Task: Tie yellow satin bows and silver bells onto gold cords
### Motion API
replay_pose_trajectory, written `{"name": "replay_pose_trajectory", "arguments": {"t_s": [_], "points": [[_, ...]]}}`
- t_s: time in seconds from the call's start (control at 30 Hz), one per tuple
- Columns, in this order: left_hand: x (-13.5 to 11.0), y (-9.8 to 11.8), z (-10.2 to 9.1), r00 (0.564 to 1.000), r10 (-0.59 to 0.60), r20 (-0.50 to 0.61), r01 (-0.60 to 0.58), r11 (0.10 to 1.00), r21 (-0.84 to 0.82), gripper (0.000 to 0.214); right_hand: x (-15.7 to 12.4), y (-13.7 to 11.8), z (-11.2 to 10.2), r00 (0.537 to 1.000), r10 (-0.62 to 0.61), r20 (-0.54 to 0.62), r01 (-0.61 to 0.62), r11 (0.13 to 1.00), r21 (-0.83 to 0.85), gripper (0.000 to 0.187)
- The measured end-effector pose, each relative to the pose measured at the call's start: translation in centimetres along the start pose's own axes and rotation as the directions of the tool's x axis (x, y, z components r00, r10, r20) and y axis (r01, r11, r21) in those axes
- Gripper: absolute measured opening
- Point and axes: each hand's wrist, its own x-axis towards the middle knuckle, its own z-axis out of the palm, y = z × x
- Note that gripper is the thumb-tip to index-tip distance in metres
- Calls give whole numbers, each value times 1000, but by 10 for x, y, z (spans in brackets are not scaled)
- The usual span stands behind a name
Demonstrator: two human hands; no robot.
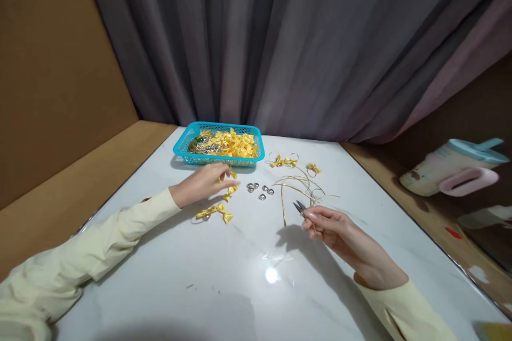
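My left hand (201, 183) reaches over the table in front of the basket. Its thumb and forefinger are apart, above yellow ribbon bows (230, 193); whether a fingertip touches one I cannot tell. Nearer to me lies a yellow bow piece (216, 213) with a silver bead and a wire loop. Closed fingers of my right hand (340, 232) hold small dark-bladed scissors (299, 206), their points toward the left and handles hidden in the palm. Just beyond the blades, loose gold cords (300, 184) are spread out. Several silver heart-shaped beads (262, 197) sit between my hands.
A blue plastic basket (259, 157) at the back holds yellow bows, silver beads and a gold cord bundle. More bow pieces with loops (285, 161) lie right of it. A tumbler with a pink handle (468, 181) stands off the table's right edge. Grey curtains (304, 48) hang behind.
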Motion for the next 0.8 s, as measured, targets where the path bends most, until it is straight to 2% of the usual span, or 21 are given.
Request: {"name": "replay_pose_trajectory", "arguments": {"t_s": [0.13, 0.27, 0.4, 0.5, 0.57, 0.6, 0.63, 0.7, 0.8], "points": [[0, 8, 7, 988, -87, 131, 96, 993, -68, 15, -1, -1, 3, 1000, 0, 31, 0, 1000, -1, 20], [7, 5, 10, 960, -157, 231, 200, 965, -172, 3, -1, 2, 6, 997, 3, 77, -4, 1000, 12, 18], [12, 15, -2, 925, -111, 364, 255, 891, -375, 19, 0, 10, 10, 991, 30, 130, -30, 1000, 5, 15], [8, 37, -4, 930, -108, 352, 291, 801, -524, 34, 0, 15, 20, 980, 57, 192, -69, 996, 51, 14], [2, 53, 2, 925, -173, 337, 373, 566, -735, 32, -1, 17, 28, 970, 47, 239, -75, 991, 108, 13], [-1, 60, 7, 924, -191, 332, 383, 485, -786, 30, -2, 17, 32, 966, 32, 258, -69, 989, 134, 12], [-5, 66, 12, 923, -198, 329, 384, 441, -811, 26, -3, 18, 35, 963, 12, 270, -56, 986, 157, 10], [-11, 75, 21, 926, -206, 317, 376, 405, -833, 22, -4, 20, 40, 963, -28, 268, -21, 984, 175, 10], [-17, 82, 26, 931, -214, 295, 359, 410, -838, 20, -4, 24, 43, 974, -66, 216, 40, 992, 122, 14]]}}
